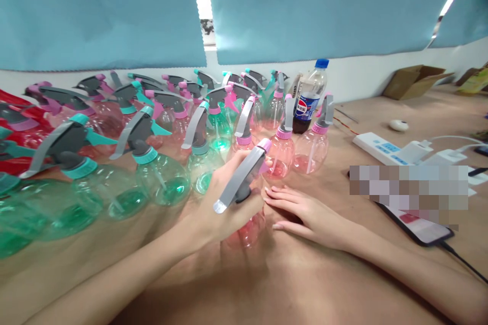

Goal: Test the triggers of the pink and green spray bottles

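My left hand (219, 218) is wrapped round the neck of a pink spray bottle (249, 231). The bottle's grey trigger head, with a pink nozzle, rises above the fingers and leans to the upper right. Its collar is hidden by the hand. Beside it my right hand (307, 210) rests low over the table, fingers stretched towards the bottle. Whether those fingertips touch the bottle I cannot tell. Just behind the hands stand a pink-collared bottle (280, 160) and a green bottle (204, 165), each fitted with a trigger head.
Several more green and pink spray bottles (162, 183) crowd the brown table (183, 284) on the left and behind. A cola bottle (307, 101) stands at the back. To the right are a power strip (375, 148), a phone (423, 228) with a cable and a cardboard box (406, 84).
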{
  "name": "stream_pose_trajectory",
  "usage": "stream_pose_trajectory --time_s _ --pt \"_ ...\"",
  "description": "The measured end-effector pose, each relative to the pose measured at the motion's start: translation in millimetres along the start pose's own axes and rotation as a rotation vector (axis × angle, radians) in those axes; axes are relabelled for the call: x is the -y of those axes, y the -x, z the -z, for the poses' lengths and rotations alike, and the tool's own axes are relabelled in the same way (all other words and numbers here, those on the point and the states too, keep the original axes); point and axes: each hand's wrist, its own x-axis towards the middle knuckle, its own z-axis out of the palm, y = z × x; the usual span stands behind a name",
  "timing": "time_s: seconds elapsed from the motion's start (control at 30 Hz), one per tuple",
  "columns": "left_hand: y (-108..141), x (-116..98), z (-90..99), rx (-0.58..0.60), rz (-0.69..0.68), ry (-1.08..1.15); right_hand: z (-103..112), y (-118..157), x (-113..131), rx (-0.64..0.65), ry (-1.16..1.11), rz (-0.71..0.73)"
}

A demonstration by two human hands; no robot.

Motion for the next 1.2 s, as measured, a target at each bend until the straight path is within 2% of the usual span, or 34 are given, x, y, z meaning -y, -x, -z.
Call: stream_pose_trajectory --time_s 0.1,0.5,1.2 --pt "1.0 4.0 -0.5 0.047 -0.005 0.067 0.4 -0.4 1.1 0.005 0.018 0.009" --pt "-0.3 8.3 -3.9 0.028 -0.047 0.164 2.8 0.4 1.7 0.059 0.017 -0.027" --pt "-0.3 1.6 -1.5 0.048 -0.012 0.158 0.5 1.7 1.0 0.036 -0.013 -0.033"
